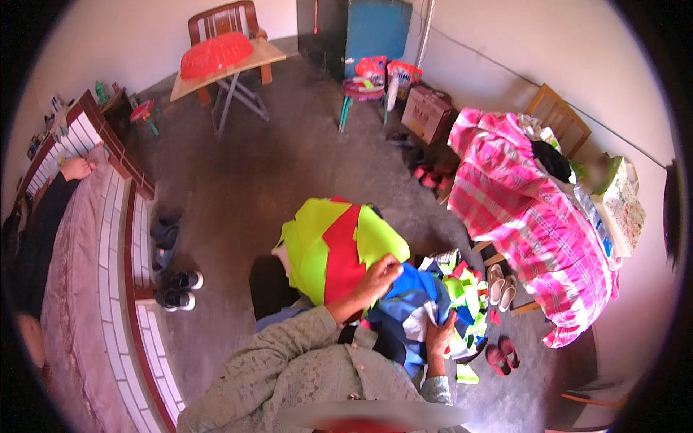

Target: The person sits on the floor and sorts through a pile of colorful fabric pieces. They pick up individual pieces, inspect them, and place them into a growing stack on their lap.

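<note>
My left hand (380, 279) is raised in front of my body, its fingers curled together. What they pinch, if anything, is too small to tell. Just beyond it bulges a bundle of neon-yellow and red cloth (341, 249). My right hand (439, 335) is closed on the side of a blue piece of fabric (415, 292) that has white and dark parts and drapes over my lap. To the right of that, a heap of cloth scraps (468, 303) in yellow, blue, red and white lies low down.
Pink checked cloth (516, 224) covers furniture on the right, with pink shoes (503, 356) and pale shoes (501, 286) beside it. A red basin (216, 56) sits on a folding table (189, 86). At left, another person's arm (58, 195) rests on a brick-sided bed (76, 289); sneakers (179, 291) stand alongside.
</note>
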Motion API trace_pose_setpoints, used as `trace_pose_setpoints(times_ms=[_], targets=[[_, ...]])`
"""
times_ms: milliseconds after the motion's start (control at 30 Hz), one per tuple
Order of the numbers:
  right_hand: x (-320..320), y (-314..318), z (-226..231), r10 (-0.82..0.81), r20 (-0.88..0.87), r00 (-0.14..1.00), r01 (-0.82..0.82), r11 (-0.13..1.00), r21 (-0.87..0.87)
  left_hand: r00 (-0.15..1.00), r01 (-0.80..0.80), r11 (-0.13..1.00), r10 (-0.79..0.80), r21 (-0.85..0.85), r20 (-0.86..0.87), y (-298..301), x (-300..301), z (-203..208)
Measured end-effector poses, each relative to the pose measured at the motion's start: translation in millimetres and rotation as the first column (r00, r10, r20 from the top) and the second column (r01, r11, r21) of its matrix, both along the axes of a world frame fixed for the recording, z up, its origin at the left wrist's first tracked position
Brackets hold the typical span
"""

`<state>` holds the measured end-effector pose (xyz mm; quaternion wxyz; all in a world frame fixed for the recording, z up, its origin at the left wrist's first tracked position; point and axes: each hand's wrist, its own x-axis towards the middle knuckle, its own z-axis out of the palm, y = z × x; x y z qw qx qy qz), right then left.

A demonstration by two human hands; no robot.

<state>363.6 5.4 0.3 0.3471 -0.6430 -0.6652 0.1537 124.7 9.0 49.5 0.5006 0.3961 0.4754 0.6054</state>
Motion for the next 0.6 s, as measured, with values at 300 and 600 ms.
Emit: trace_pose_setpoints(times_ms=[300,600], targets=[[-3.2,-3.5,12.9,0.002,0.044,0.999,-0.001,1.0,-0.012,0.883,-0.238,0.949,0.122,0.207,0.454,-15.7,-66.3,94.8],[-8.1,-0.7,10.1,0.052,-0.02,0.998,-0.05,0.995,0.091,0.82,-0.451,0.891,0.391,0.052,0.419,-70.3,-145.4,-6.9]])
